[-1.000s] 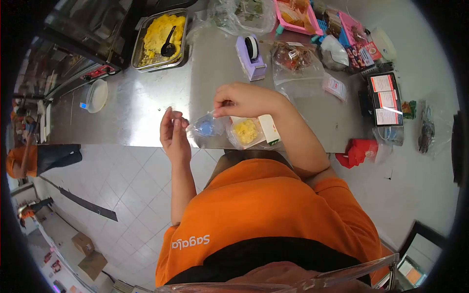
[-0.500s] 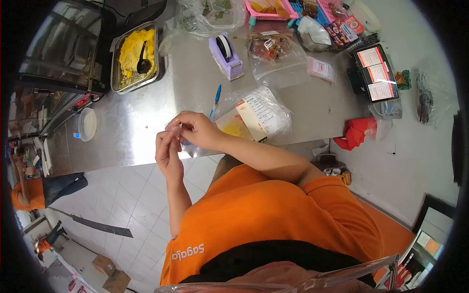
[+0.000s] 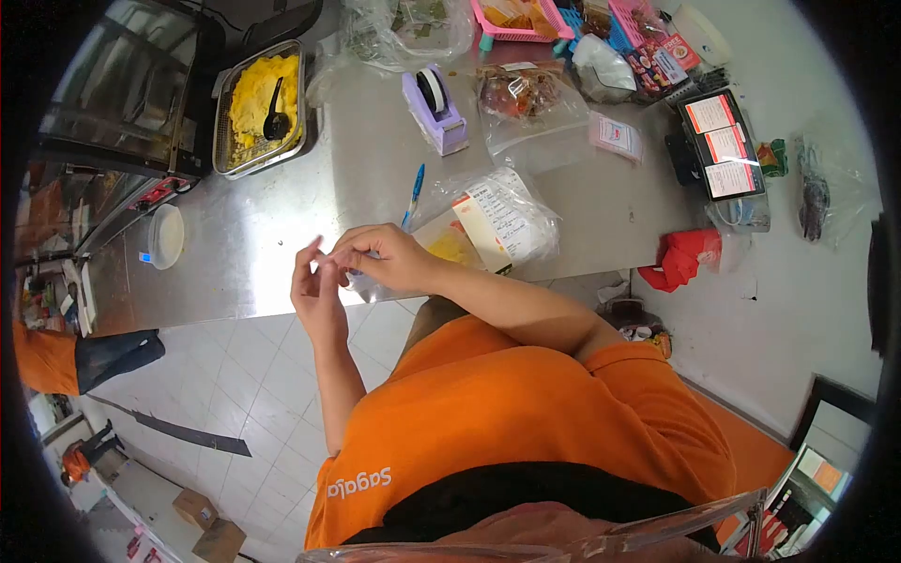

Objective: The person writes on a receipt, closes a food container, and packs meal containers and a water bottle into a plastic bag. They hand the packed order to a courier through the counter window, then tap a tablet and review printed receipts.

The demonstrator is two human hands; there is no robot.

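Note:
My left hand [image 3: 319, 296] and my right hand [image 3: 389, 255] meet over the front edge of the steel table, fingertips pinched together. Between them is a small clear plastic bag [image 3: 361, 289], partly hidden by my fingers; its contents are too small to make out. Just right of my right hand lies a clear bag with yellow food [image 3: 453, 246]. A long printed receipt [image 3: 502, 211] rests on the packet beside it, under clear plastic. A blue pen [image 3: 414, 195] lies behind my right hand.
A purple tape dispenser [image 3: 436, 111] stands farther back. At the back left is a metal tray of yellow food [image 3: 265, 89] with a black spoon [image 3: 276, 122]. A round white lid [image 3: 167, 236] lies at left. A tablet [image 3: 721, 143] stands at right. Another person [image 3: 56, 361] is at far left.
My left fingers have opened slightly and shifted a little at the pinch. My right hand has moved slightly right and down. The other person has moved toward the left edge.

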